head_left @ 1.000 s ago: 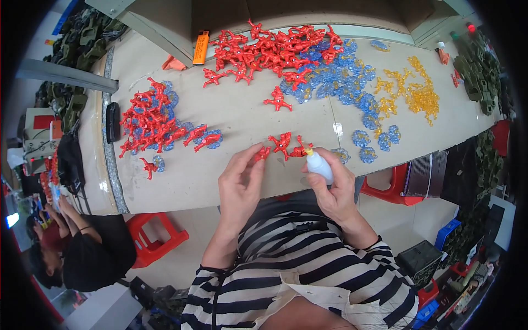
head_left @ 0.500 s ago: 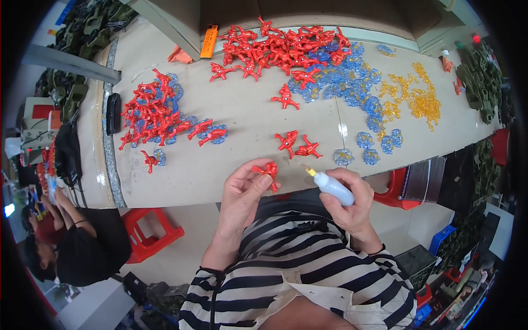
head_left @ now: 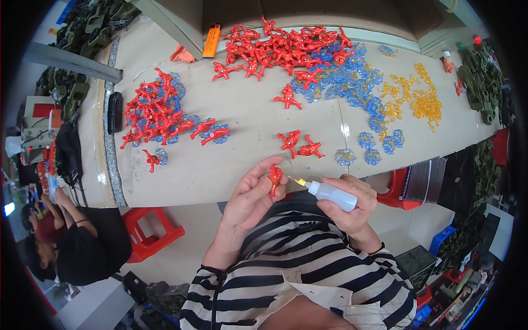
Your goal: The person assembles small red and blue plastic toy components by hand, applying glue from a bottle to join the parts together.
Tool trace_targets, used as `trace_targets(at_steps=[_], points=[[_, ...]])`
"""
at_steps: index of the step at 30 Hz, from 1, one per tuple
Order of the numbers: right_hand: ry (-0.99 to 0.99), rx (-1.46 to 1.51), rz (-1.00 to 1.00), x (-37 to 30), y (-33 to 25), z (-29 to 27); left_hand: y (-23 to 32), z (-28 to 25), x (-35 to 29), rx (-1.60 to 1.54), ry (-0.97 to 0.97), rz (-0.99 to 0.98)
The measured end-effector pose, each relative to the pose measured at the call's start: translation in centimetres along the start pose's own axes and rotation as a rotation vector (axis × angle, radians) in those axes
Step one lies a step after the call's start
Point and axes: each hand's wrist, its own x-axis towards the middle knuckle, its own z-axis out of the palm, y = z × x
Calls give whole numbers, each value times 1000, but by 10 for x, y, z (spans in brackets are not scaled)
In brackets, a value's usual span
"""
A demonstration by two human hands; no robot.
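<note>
Between the fingertips of my left hand is a small red toy figure, held just over the table's near edge. My right hand is wrapped round a whitish squeeze bottle with a yellow collar and thin tip. That tip points left at the figure; whether it touches cannot be made out. Just beyond my hands lie two loose red figures. Blue clear plastic pieces lie to the right of them.
A heap of red figures lies at the back, beside many blue pieces and yellow pieces. On the left is a pile of red figures with blue pieces. A red stool stands below, near a seated person.
My left hand has turned the red figure and raised its fingers. The squeeze bottle has moved slightly left and down, tilting flatter, and its tip is nearer the figure.
</note>
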Motion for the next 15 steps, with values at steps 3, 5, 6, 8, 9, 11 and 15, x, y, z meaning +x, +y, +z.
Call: trace_targets(at_steps=[3,5,6,8,9,11,15], points=[[-9,-4,24,-1,0,2,-1,-1,2,-36,2,-26],[-11,0,36,-1,0,2,-2,-2,2,-37,-22,-18],[-4,-4,27,-1,2,3,-2,-2,2,-37,-22,-17],[2,-7,17,-1,2,4,-2,-2,1,-24,-8,-29],[-10,-16,24,0,1,4,-2,-2,1,-24,-9,-30],[-23,-24,32,0,1,4,-2,-1,1,-22,-7,-40],[-11,-7,49,-2,1,-1,-2,1,2,-20,13,-53]])
